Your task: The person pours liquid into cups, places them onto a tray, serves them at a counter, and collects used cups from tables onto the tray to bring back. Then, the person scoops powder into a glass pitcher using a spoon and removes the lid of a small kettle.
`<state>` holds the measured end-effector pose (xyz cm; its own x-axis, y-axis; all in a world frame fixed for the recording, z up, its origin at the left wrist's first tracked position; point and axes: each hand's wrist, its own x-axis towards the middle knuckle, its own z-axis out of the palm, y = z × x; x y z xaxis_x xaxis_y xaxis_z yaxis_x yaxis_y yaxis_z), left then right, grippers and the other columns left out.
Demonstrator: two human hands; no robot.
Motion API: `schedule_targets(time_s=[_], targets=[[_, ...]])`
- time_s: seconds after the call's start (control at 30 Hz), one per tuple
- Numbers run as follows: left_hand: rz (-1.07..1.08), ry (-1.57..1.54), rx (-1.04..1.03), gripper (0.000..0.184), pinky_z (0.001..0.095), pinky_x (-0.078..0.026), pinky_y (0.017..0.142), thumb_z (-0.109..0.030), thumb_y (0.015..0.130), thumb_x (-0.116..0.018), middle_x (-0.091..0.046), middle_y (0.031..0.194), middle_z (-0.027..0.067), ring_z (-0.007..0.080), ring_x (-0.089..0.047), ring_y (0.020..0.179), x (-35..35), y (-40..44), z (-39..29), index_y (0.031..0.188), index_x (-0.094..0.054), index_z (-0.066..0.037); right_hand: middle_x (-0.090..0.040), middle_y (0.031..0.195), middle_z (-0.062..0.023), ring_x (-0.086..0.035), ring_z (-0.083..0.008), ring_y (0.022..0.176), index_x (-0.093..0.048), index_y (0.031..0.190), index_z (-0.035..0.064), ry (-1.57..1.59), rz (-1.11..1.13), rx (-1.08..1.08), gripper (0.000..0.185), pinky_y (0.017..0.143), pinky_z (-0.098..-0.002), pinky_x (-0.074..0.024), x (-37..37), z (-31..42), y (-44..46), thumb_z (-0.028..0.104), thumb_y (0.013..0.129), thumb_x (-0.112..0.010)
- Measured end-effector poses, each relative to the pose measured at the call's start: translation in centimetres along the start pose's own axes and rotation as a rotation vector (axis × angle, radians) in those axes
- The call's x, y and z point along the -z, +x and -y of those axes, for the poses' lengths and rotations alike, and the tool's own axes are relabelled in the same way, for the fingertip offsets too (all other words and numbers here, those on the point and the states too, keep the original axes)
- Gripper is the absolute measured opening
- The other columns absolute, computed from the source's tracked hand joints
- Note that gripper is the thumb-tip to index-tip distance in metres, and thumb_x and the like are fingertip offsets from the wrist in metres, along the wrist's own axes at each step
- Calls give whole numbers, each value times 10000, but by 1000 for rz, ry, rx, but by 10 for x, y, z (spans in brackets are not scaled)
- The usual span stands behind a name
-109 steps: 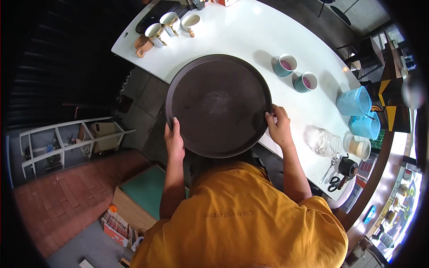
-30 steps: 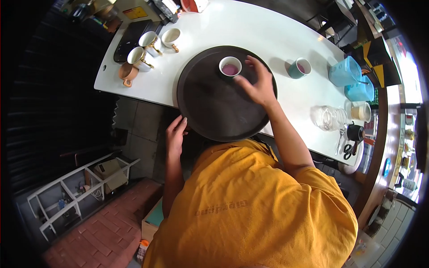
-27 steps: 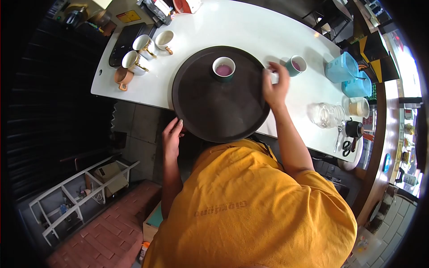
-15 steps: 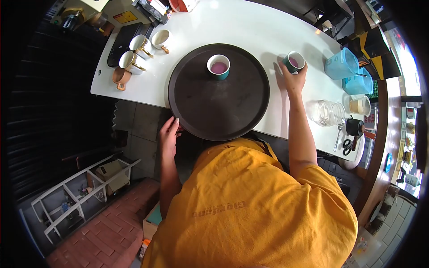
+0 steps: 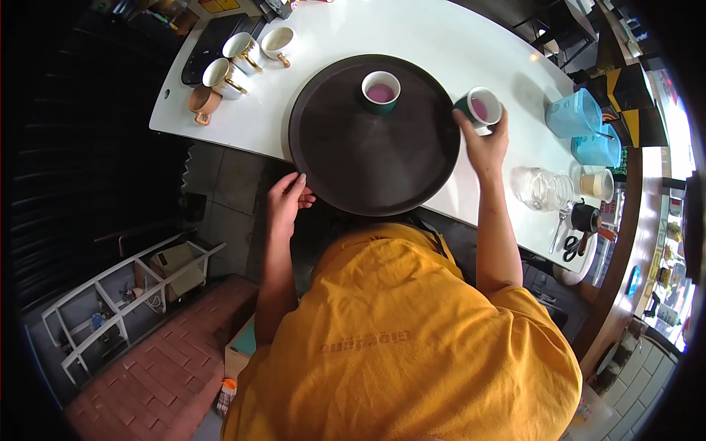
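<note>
My right hand (image 5: pixel 487 151) is wrapped round a dark green paper cup (image 5: pixel 482 108) with a white inside and pinkish-purple liquid. I hold it, tilted in view, just beyond the right rim of a large round dark tray (image 5: pixel 375 165). A second green cup (image 5: pixel 381 92) with the same coloured liquid stands near the tray's far edge. At the tray's near left rim my left hand (image 5: pixel 285 202) grips the edge, thumb by the rim and fingers curled lower down. The tray lies on the white counter, its near edge jutting over the counter's front.
Several mugs (image 5: pixel 224 77) stand at the counter's left. On the right are blue containers (image 5: pixel 573 114), a glass jar (image 5: pixel 546 189), a beige cup (image 5: pixel 594 184), scissors (image 5: pixel 571 248) and a spoon (image 5: pixel 559 229). A white metal frame (image 5: pixel 121 312) stands on the floor at lower left.
My right hand has brought its cup closer to the tray's right rim. The left hand stays at the tray's near left edge. The whole view has shifted slightly.
</note>
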<state>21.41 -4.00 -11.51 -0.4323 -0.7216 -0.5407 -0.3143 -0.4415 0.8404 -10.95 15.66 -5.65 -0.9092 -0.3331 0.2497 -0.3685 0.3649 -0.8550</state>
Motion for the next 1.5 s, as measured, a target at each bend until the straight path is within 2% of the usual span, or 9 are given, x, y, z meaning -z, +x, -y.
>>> schedule_targets(time_s=[0.17,0.43,0.63,1.0,1.07,1.13,1.27,1.37,1.5], targets=[[20,33,-46,348,251,-485,601,-227,954,-645,-631,790,42,122,-619,670,-5,4,4,1210,-586,1,-695,1056,-176,-682,-262,1002,-509,1233,-20,83,195,58,677,874,-368,-526,-23,26,-45,253,721,-858],[46,65,-98,347,245,-470,609,-244,973,-616,-630,804,32,99,-583,671,-7,1,2,1209,-581,9,-698,1018,-187,-686,-346,987,-521,1194,10,90,359,187,644,850,-406,-543,-65,40,-78,254,702,-857],[66,34,-118,280,231,-463,601,-263,987,-588,-643,790,20,82,-577,659,-7,5,10,1122,-620,-19,-627,1154,-171,-594,-358,1085,-479,1284,43,44,445,272,739,947,-455,-434,-95,33,-91,311,708,-856],[36,57,-148,275,240,-460,613,-278,1003,-551,-630,780,11,83,-579,672,-12,2,13,1106,-614,-31,-605,1221,-156,-560,-334,1159,-432,1386,61,-20,494,370,826,996,-464,-376,-88,32,-91,335,723,-842],[13,77,-139,271,238,-459,613,-281,1007,-542,-629,790,5,83,-578,676,-14,1,13,1103,-615,-38,-604,1230,-153,-561,-330,1157,-460,1376,59,-77,461,438,795,997,-465,-374,-72,26,-78,337,732,-834],[-5,71,-130,269,238,-458,612,-281,1008,-537,-627,793,-2,81,-578,678,-16,0,12,1105,-615,-43,-625,1201,-145,-576,-332,1126,-571,1263,41,-51,450,570,610,977,-455,-402,-49,8,-55,317,768,-799],[-47,42,-108,271,241,-467,605,-293,1014,-525,-620,803,-16,76,-578,684,-22,-4,13,1118,-614,-58,-688,1065,-130,-599,-338,1067,-641,1161,50,-170,146,335,445,899,-412,-468,-50,-40,7,308,814,-745],[-121,-26,-56,302,241,-473,585,-327,1026,-492,-613,797,-20,71,-570,671,-32,-8,12,1113,-619,-67,-695,1036,-109,-592,-339,1074,-648,1171,72,-296,115,412,459,923,-443,-442,-64,-54,58,363,825,-726],[-130,-75,15,368,263,-521,623,-389,1027,-466,-644,917,20,110,-629,755,-44,-16,21,1187,-583,-79,-682,1073,-93,-578,-338,1087,-654,1168,87,-362,379,415,469,964,-505,-378,-82,-59,94,430,849,-677]])
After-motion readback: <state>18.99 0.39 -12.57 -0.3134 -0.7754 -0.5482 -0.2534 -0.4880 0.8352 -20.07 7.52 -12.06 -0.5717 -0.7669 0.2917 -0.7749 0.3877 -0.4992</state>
